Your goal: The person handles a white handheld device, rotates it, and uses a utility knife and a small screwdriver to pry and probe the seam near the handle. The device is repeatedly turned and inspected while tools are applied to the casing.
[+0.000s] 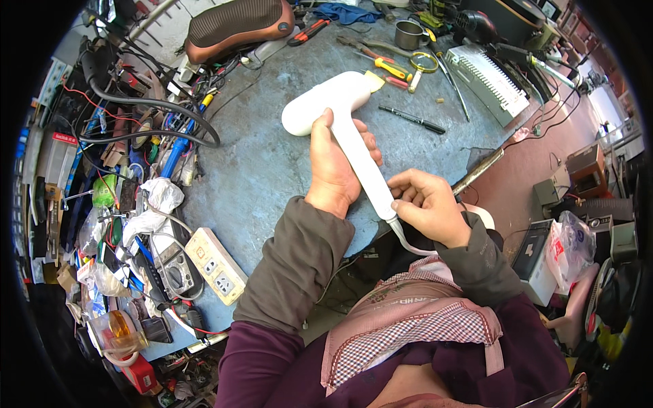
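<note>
Over the blue worktop (245, 170) we have the white hair dryer (350, 137), barrel leftmost, our left hand (332, 166) wrapped round its upper handle, which slants down rightward to our half-curled right hand (435, 209), nearer the cord end, its grip uncertain.

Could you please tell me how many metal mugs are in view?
1: the metal mug on the workbench, beyond and right of the white appliance; others may be hidden.
</note>
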Tool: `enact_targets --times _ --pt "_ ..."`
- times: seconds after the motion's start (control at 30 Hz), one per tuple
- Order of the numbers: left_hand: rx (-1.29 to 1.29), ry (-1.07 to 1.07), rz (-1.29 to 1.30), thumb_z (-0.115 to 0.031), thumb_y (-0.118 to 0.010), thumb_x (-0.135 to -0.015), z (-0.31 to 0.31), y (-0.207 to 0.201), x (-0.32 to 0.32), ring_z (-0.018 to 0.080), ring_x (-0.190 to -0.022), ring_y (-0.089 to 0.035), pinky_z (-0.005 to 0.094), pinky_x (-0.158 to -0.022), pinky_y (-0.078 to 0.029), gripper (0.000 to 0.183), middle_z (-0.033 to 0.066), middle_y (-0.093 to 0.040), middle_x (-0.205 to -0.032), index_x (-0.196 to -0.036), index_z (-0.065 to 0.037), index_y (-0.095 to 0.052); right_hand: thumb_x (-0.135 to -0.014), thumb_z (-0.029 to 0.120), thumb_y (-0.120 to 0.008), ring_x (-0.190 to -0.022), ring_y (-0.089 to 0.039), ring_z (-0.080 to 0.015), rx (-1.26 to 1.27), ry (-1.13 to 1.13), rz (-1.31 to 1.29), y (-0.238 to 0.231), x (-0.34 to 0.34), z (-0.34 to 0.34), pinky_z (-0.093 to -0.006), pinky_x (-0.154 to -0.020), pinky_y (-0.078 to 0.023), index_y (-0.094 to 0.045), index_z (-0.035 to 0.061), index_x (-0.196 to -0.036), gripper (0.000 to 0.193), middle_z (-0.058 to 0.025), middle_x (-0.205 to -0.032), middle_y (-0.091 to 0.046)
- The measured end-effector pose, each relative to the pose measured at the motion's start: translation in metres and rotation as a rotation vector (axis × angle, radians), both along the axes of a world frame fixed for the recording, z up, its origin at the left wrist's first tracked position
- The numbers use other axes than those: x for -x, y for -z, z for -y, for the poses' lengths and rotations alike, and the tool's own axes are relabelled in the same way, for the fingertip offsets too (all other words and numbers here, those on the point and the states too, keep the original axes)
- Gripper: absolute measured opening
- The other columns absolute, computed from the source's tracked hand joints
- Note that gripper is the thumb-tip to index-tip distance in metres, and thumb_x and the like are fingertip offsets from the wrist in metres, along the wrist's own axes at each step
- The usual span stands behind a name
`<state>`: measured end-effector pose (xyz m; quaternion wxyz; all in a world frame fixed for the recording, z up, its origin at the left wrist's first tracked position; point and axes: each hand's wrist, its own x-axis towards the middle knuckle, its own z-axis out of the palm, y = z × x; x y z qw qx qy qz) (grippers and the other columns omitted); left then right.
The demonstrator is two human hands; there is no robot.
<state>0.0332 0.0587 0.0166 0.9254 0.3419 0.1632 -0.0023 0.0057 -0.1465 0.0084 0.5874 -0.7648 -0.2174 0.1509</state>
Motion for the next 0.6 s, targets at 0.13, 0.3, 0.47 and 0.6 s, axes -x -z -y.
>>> enact_targets --times 0.13,0.3,0.47,0.6 --pt "-0.013 -0.01 -0.016 -0.064 -0.044 -0.101 0.0 -0.0023 0.0022 0.0239 -0.062 -0.055 0.0413 -0.06 -0.049 0.058 0.0102 -0.06 -0.072 -0.097 -0.008 -0.059 -0.084 0.002 -0.078 -0.067 -0.062 -0.006 0.012 -0.011 0.043 -0.0016 0.0017 0.0002 -0.0256 -0.06 -0.049 -0.076 -0.0011 -0.114 0.03 -0.0031 -0.088 -0.071" --pt "-0.044 0.033 0.079 -0.066 -0.047 -0.098 0.0004 0.0007 0.0056 0.0245 -0.059 -0.057 0.0419 -0.059 -0.051 0.058 0.0105 -0.061 -0.07 -0.096 -0.009 -0.06 -0.083 0.002 -0.078 -0.066 -0.061 -0.006 -0.022 -0.034 0.073 0.0058 0.0021 0.0031 -0.0248 -0.06 -0.049 -0.076 -0.0015 -0.114 0.032 -0.0032 -0.087 -0.07" --pt "-0.052 0.08 0.164 -0.067 -0.048 -0.097 0.0 0.0039 0.0071 0.0246 -0.058 -0.059 0.0421 -0.058 -0.052 0.06 0.0106 -0.062 -0.069 -0.095 -0.009 -0.062 -0.082 0.004 -0.08 -0.065 -0.06 -0.0059 -0.002 -0.053 0.084 0.0049 0.0018 0.0057 -0.0241 -0.059 -0.049 -0.076 -0.0019 -0.115 0.033 -0.0033 -0.085 -0.069" --pt "-0.032 0.099 0.187 -0.067 -0.048 -0.096 0.0002 0.0024 0.0089 0.024 -0.058 -0.057 0.0412 -0.058 -0.052 0.06 0.0105 -0.062 -0.069 -0.094 -0.009 -0.063 -0.082 0.005 -0.08 -0.064 -0.059 -0.0056 -0.009 -0.056 0.097 0.0078 0.0015 0.0065 -0.0236 -0.058 -0.048 -0.077 -0.0017 -0.114 0.033 -0.0031 -0.084 -0.069"
